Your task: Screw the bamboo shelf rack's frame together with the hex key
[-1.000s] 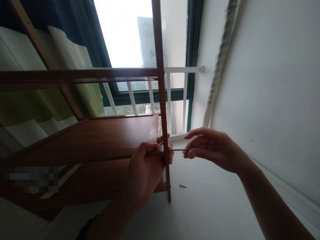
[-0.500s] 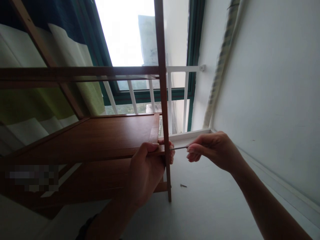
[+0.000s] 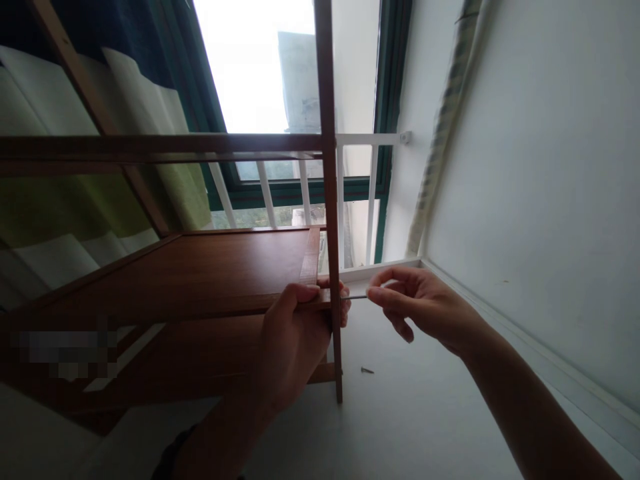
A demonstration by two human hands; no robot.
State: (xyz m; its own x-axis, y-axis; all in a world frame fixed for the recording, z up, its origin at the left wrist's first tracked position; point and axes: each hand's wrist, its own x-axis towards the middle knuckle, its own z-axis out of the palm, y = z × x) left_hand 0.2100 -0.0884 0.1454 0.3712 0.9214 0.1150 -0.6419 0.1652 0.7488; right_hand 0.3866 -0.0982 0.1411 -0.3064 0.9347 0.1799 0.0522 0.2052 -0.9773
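My left hand is wrapped around the corner of a brown wooden shelf, thumb on top of its edge rail and fingertips showing past the upright post. In my right hand, thumb and index finger pinch the end of a thin metal rod, apparently a hex key. The other fingers are loosely curled. The rod lies roughly level, its tip against the post's outer side at the rail's height; what it meets there is too small to see. A loose screw lies on the floor below.
A higher wooden rail crosses the rack. Behind stand a white railing, a green-framed window and a striped curtain. On the right are a white wall and a pipe. Pale floor lies below.
My right hand's lower fingers have opened away from the palm, and its pinch has shifted slightly left along the hex key. My left hand keeps its hold on the shelf.
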